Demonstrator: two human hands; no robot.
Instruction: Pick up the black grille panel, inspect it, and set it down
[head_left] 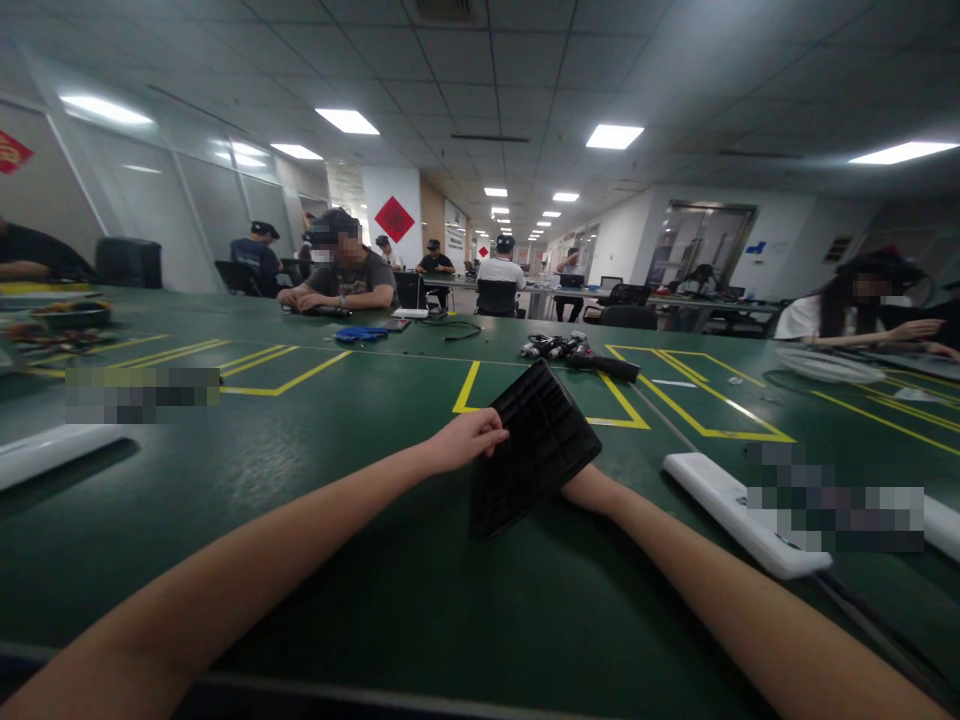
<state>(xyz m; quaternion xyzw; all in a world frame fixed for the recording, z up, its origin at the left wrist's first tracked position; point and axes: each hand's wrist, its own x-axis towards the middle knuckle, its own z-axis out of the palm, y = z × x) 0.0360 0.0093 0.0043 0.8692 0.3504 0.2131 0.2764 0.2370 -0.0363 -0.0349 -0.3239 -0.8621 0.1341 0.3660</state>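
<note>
A black ribbed rectangular tray (pixel 534 450) stands tilted on its edge on the green table (pixel 360 560), in front of me. My left hand (pixel 469 438) grips its left edge with curled fingers. My right hand is hidden behind the tray; only its wrist (pixel 592 488) shows at the tray's lower right, so its fingers cannot be seen.
Yellow tape boxes (pixel 622 400) mark the table. A pile of small dark and metal parts (pixel 559 347) lies beyond the tray. White bars lie at the right (pixel 735 510) and left (pixel 52 450). Several people sit across and at both sides.
</note>
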